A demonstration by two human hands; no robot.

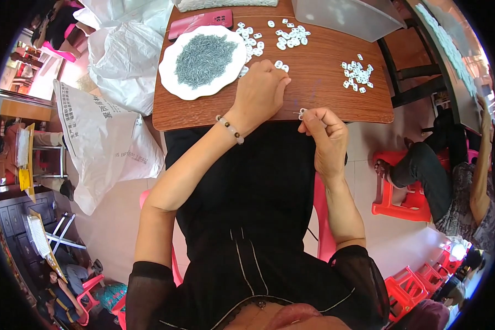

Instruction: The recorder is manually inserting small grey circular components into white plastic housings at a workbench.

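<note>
My right hand (329,140) is closed at the table's front edge, pinching a small white plastic piece (302,113) between thumb and fingertips. A thin pin-like bit sticks out from that piece toward the left. My left hand (261,91) hovers over the table with its fingers curled together; whatever they hold, if anything, is hidden. Just beyond its fingertips lie a few white plastic pieces (281,66). Left of it stands a white scalloped plate (168,82) heaped with small grey metal screws or nails (206,59), too fine to tell which.
More white pieces lie in loose piles on the wooden table (335,77), one pile (358,74) at the right. A pink phone (201,23) is behind the plate, a translucent bin (346,19) at the back. White sacks (107,143) stand left. Another person sits right, near red stools (401,201).
</note>
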